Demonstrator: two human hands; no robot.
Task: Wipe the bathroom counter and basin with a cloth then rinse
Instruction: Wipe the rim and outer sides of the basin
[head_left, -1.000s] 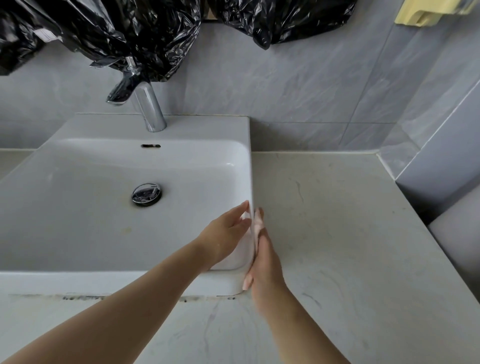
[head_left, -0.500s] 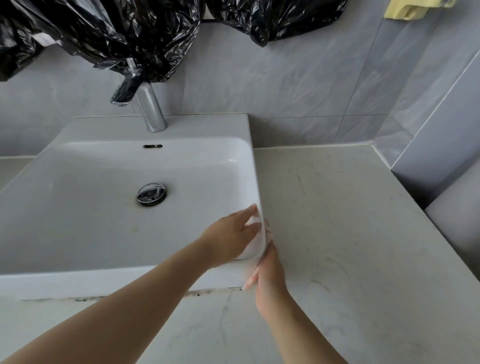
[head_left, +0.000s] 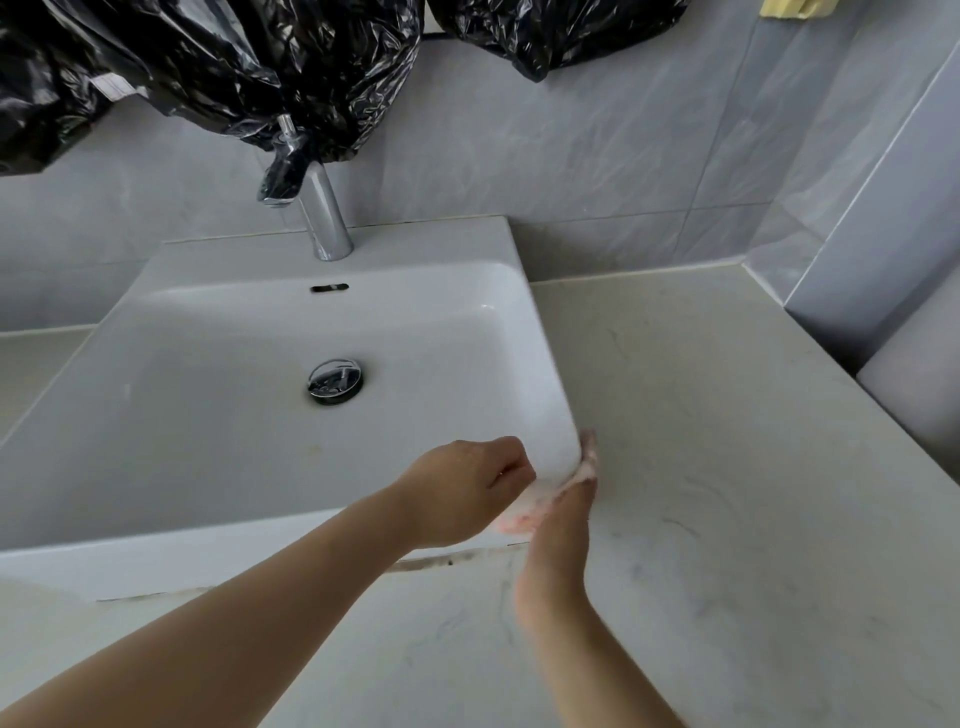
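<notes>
A white rectangular sink (head_left: 524, 332) sits on a pale marbled countertop (head_left: 727, 467). Both my hands meet at its front right corner. My left hand (head_left: 467, 483) reaches into the basin, its fingers curled against the inner wall and holding nothing that I can see. My right hand (head_left: 563, 514) lies outside the sink against the outer wall, fingers pointing up along it. It is blurred by motion. The sink's thin wall stands between the two hands.
A chrome faucet (head_left: 324, 213) stands at the sink's back and a chrome drain plug (head_left: 335, 381) sits in the basin. Black plastic bags (head_left: 234, 67) hang over the faucet. Grey tiled walls close the back and right, and a yellow object (head_left: 789, 8) shows at the top edge.
Both hands have slid toward me along the sink's right wall to its front corner. My left hand's fingers went from straight to curled.
</notes>
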